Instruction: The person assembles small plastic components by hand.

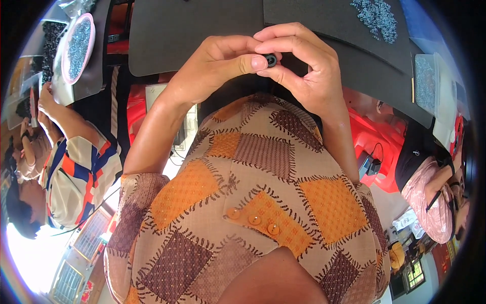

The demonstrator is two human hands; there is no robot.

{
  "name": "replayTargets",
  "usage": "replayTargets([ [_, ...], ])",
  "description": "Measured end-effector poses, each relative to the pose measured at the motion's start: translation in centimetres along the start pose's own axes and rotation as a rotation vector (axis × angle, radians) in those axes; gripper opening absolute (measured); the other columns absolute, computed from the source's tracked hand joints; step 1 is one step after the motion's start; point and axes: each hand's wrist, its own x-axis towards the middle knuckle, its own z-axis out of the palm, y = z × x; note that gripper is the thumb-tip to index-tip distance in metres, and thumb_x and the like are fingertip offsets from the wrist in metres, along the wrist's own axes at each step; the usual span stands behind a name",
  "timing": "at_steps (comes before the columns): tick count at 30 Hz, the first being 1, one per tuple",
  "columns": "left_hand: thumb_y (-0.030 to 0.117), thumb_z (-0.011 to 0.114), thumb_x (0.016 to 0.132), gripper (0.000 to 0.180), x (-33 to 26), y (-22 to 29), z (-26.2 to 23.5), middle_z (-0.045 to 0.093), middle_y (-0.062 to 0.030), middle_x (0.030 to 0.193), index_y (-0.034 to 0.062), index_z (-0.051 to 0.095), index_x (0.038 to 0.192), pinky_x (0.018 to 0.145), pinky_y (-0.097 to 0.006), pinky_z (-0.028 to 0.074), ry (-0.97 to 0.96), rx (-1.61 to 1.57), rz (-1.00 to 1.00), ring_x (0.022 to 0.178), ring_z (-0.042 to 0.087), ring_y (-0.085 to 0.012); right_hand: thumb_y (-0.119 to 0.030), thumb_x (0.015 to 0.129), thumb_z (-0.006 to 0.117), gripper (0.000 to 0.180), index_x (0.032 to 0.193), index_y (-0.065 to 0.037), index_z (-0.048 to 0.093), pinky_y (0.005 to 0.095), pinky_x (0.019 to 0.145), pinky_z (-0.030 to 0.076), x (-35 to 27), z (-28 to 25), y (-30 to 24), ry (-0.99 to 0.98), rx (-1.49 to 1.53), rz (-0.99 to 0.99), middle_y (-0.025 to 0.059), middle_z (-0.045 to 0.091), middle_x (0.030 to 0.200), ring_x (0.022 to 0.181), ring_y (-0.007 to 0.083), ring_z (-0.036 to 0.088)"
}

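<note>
Between my two hands, just over the near edge of a dark table (197,25), is a small black round part (272,60) with a ring-shaped end turned towards me. My left hand (223,63) pinches it between thumb and fingers, the thumb lying along its left side. From the other side my right hand (309,66) closes in, with its thumb just under the part and its fingers bent over the top. The fingertips of both hands meet around it and hide most of its body.
Small metallic pieces lie in a loose pile (377,20) on a dark board at the far right. A clear plastic box (428,83) holds more at the right edge. At left stands a pink-rimmed basin (90,50) of similar pieces. People sit on both sides; a red stool (374,147) is at right.
</note>
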Motion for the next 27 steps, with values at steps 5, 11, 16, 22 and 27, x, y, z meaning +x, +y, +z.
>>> replayTargets([
  [5,0.019,0.067,0.094,0.034,-0.2,-1.5,0.6,0.066,-0.0093,0.116,0.0023,0.062,0.123,0.099,-0.034,0.049,0.02,-0.281,0.012,0.107,0.063,-0.0164,0.001,0.073,0.078,0.024,0.096,-0.003,0.07,0.0274,0.077,0.052,0.0,0.3,0.2,0.03,-0.018,0.051,0.0095,0.07,0.104,0.093,0.0186,0.066],
  [11,0.01,0.066,0.093,0.027,-0.2,-1.2,1.7,0.066,-0.0102,0.109,-0.0028,0.063,0.117,0.095,-0.03,0.051,0.09,-0.524,-0.01,0.104,0.063,-0.0155,0.013,0.07,0.068,0.03,0.094,-0.004,0.071,0.0229,0.065,0.055,0.4,1.2,0.1,0.091,-0.045,0.013,0.0066,0.07,0.1,0.079,0.0128,0.067],
  [16,0.011,0.066,0.093,0.027,0.0,-1.2,1.2,0.067,-0.0114,0.111,-0.0024,0.063,0.116,0.095,-0.031,0.052,0.084,-0.56,-0.003,0.105,0.064,-0.0166,0.014,0.07,0.069,0.03,0.093,-0.004,0.071,0.0235,0.065,0.056,0.5,1.5,0.6,0.136,-0.088,-0.034,0.0066,0.07,0.098,0.078,0.0135,0.067],
  [22,0.008,0.067,0.093,0.024,0.2,-0.9,1.6,0.069,-0.0109,0.106,-0.0025,0.065,0.114,0.092,-0.029,0.053,0.157,-0.469,0.029,0.1,0.066,-0.0168,0.012,0.069,0.07,0.03,0.094,-0.005,0.071,0.0242,0.067,0.055,0.4,1.5,0.3,0.14,-0.045,0.024,0.0063,0.069,0.099,0.079,0.0149,0.067],
  [27,0.008,0.069,0.09,0.023,0.1,0.0,1.6,0.071,-0.0053,0.091,0.0002,0.068,0.111,0.078,-0.026,0.054,0.372,0.263,0.209,0.082,0.068,-0.0133,0.005,0.083,0.066,0.018,0.1,-0.003,0.066,0.0247,0.074,0.053,-0.6,1.0,1.5,0.151,0.184,0.162,0.0058,0.067,0.095,0.079,0.0119,0.064],
])
